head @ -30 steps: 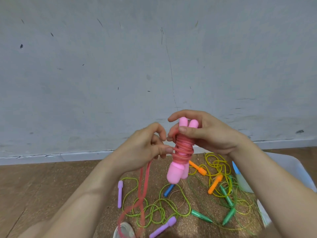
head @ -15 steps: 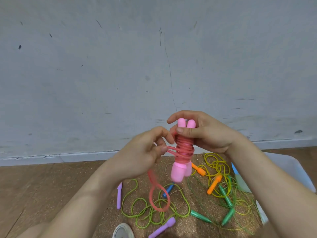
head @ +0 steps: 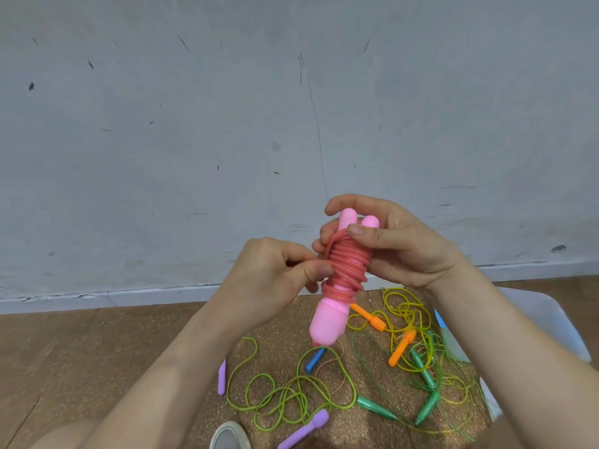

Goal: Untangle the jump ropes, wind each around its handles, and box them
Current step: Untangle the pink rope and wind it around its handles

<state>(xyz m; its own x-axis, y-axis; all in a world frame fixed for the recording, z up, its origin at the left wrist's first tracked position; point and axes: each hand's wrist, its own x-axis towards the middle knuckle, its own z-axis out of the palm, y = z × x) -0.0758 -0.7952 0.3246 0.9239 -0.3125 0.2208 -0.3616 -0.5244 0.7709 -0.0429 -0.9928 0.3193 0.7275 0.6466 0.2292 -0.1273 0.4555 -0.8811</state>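
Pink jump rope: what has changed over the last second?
The slack of the red cord, which hung from the left hand toward the floor, is now wound onto the pink handles. The left hand pinches it against the coil. The right hand keeps its grip on the handles' tops; the other ropes lie unchanged.

Worn on head, wide-angle, single view. Looks forward and down, close over floor (head: 97,351), facing grey wall (head: 162,140).
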